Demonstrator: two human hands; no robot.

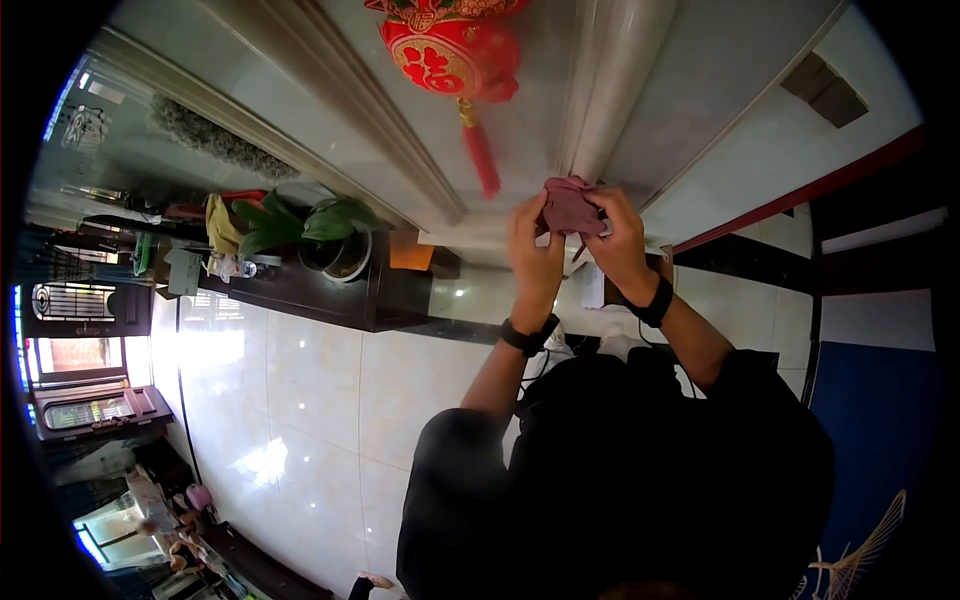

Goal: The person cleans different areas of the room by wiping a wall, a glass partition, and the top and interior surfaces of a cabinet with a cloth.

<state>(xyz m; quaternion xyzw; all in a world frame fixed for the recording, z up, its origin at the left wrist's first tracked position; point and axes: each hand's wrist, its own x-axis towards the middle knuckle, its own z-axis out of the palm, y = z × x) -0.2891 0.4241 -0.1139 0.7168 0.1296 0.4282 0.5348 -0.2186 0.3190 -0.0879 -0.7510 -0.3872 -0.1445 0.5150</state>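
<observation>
A folded mauve cloth (pixel 572 207) is bunched between my two hands, at the lower end of a pale rounded wall moulding (pixel 618 95). My left hand (pixel 536 250) grips its left side with the fingers closed. On the other side my right hand (pixel 622 238) has its fingers closed round the cloth's right edge. Whether the cloth presses on the moulding I cannot tell. Both wrists wear black bands. Left of the hands hangs a red and gold ornament (pixel 455 60) with a red tassel (pixel 483 160).
A dark low cabinet (pixel 400 297) stands to the left, bearing a potted plant (pixel 345 255) and an orange box (pixel 410 252). Glossy pale tiles (pixel 320 400) cover the floor. At the right are a blue panel (pixel 870 420) and a dark red edge strip (pixel 760 212).
</observation>
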